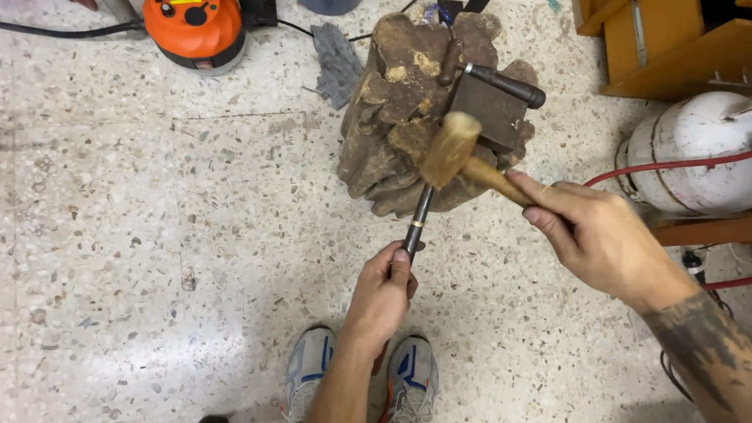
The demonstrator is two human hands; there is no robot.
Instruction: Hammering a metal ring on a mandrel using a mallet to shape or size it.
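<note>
A rough tree stump (400, 87) stands on the speckled floor with a dark metal block (491, 111) and a steel stake (505, 85) on top. My left hand (382, 294) grips the lower end of a thin dark metal rod (417, 220) that reaches up onto the stump. My right hand (587, 235) holds a wooden mallet (451, 146) by its handle, the head hovering over the rod's upper end beside the metal block.
An orange round machine (193, 19) with a black cable sits at the back left. A white gas cylinder (699, 149) with a red hose lies at right beside yellow wooden furniture (680, 48). My two sneakers (361, 383) are below.
</note>
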